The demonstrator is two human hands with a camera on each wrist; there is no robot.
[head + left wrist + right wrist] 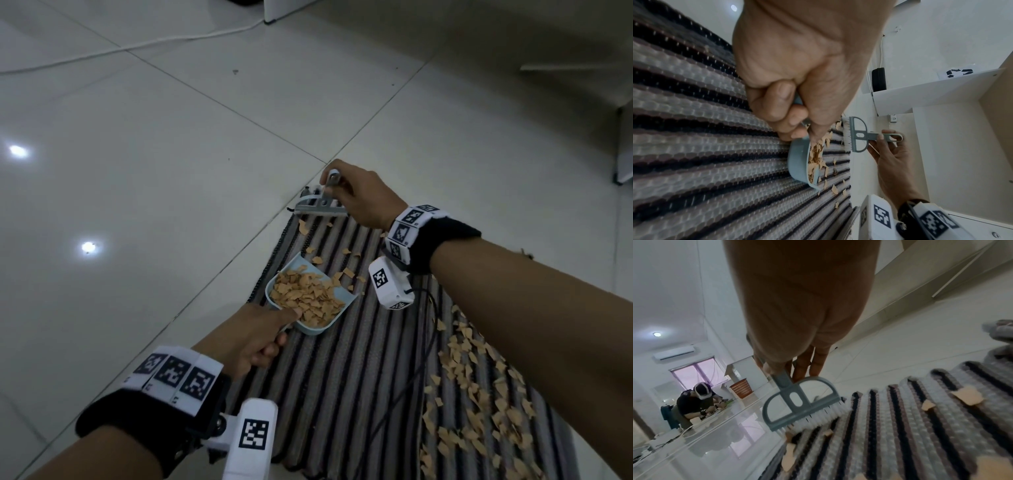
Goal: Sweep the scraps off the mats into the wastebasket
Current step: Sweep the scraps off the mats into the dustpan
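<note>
Left hand (255, 334) gripped the dustpan (310, 301) handle; pan, full of scraps (305, 294), rested on the striped mat (346, 359). Right hand (363, 197) fingers pinched the brush (320, 204) at the mat's far edge.

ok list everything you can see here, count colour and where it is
dustpan: one, light blue, on the mat, heaped with scraps
brush: one, grey with white bristles, at the mat's far edge
mat: one in full view, grey and black stripes, on the tiled floor
scraps: many, tan, piled in the dustpan, a few loose between it and the brush, a wide scatter on the mat's right side
cable: one, white, across the far floor
basket: one, orange, far across the room
other person: one, crouched in the background
left hand: grips the dustpan handle
right hand: holds the brush handle
</note>
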